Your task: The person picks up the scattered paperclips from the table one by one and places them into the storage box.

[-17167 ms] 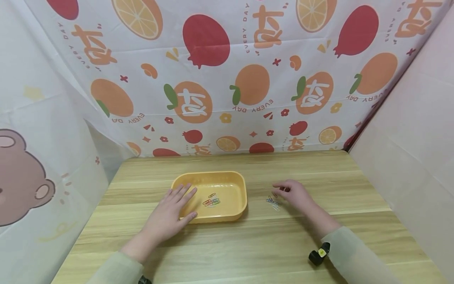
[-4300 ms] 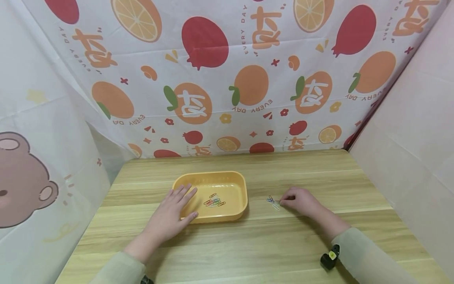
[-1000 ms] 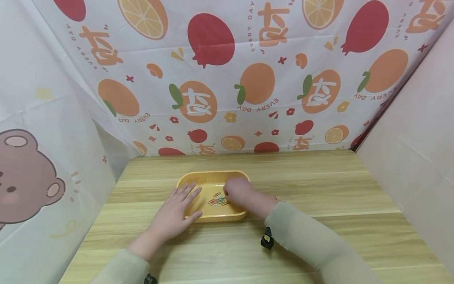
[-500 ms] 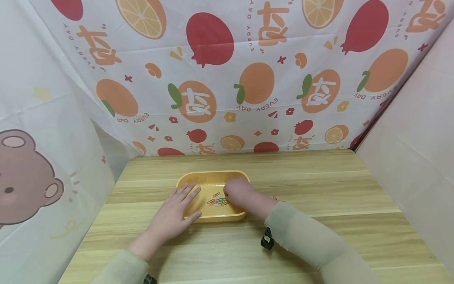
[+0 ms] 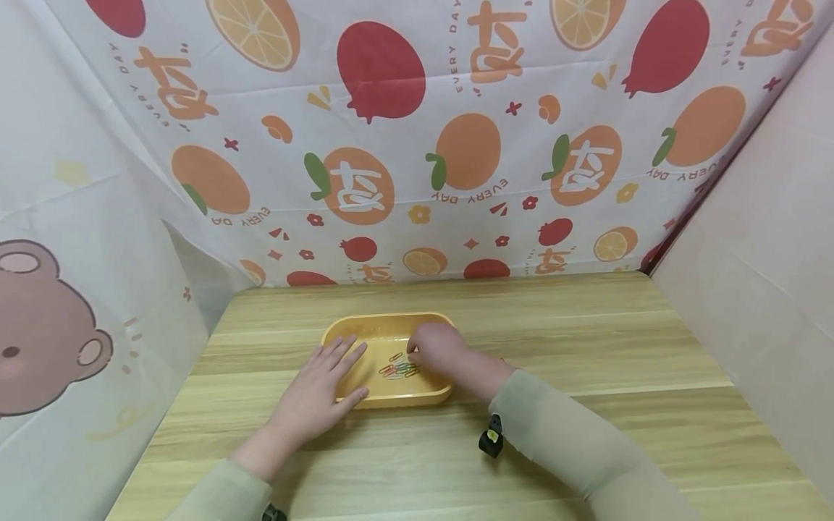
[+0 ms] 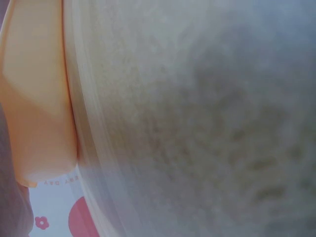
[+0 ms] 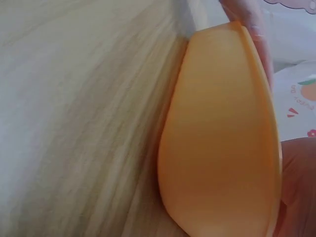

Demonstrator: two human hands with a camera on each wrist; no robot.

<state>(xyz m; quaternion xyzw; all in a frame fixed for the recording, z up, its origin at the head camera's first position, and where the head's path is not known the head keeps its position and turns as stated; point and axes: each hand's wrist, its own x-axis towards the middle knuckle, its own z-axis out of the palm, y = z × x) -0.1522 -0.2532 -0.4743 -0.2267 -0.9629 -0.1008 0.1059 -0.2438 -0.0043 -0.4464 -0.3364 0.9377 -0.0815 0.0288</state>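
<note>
A yellow plastic tray (image 5: 391,320) sits on the wooden table (image 5: 586,340). Several coloured paper clips (image 5: 399,370) lie on its floor. My left hand (image 5: 329,380) lies flat on the tray's left rim with straight fingers. My right hand (image 5: 431,349) hovers inside the tray's right half just beside the clips, knuckles up. Its fingers curl downward and the fingertips are hidden, so a held clip cannot be made out. The right wrist view shows the tray's outer wall (image 7: 222,138) close up, with a left-hand finger (image 7: 247,17) on the far rim. The left wrist view is a blur of table and tray wall (image 6: 39,98).
A small reddish clip (image 5: 502,359) lies on the table just past my right forearm. Fruit-print cloth (image 5: 456,145) closes the back, a bear-print sheet (image 5: 65,289) the left and a plain panel (image 5: 769,253) the right. A black wrist camera (image 5: 490,440) hangs under my right sleeve.
My right hand came from the clip pile on the right into the tray, and in the last second it edged slightly back and left. The left hand has stayed put.
</note>
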